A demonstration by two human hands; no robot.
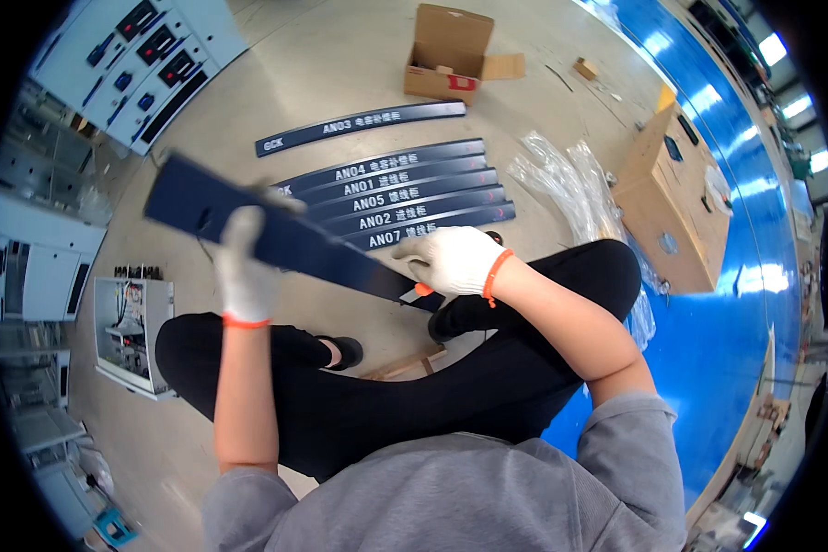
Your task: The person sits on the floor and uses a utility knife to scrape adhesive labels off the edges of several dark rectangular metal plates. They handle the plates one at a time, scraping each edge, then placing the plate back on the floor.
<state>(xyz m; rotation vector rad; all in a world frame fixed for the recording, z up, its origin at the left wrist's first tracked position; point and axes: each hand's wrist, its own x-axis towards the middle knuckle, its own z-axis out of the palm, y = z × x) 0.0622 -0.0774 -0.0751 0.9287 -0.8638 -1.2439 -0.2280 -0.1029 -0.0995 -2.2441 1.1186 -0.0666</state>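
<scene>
A long dark blue metal strip (202, 204) is held across my front, tilted from upper left down to lower right. My left hand (244, 267), in a white glove with an orange cuff, grips its middle. My right hand (451, 259), gloved the same way, holds its lower right end. Beyond the strip, several similar dark blue label strips (405, 189) with white lettering lie side by side on the concrete floor. One more strip (359, 124) lies apart, farther away. I sit on the floor with my legs in black trousers (488, 386).
An open cardboard box (446, 55) stands far ahead. A larger cardboard box (676, 198) and crumpled clear plastic wrap (570, 184) lie to the right by a blue floor area (727, 304). Grey electrical cabinets (129, 64) stand at left, with a small open unit (133, 331).
</scene>
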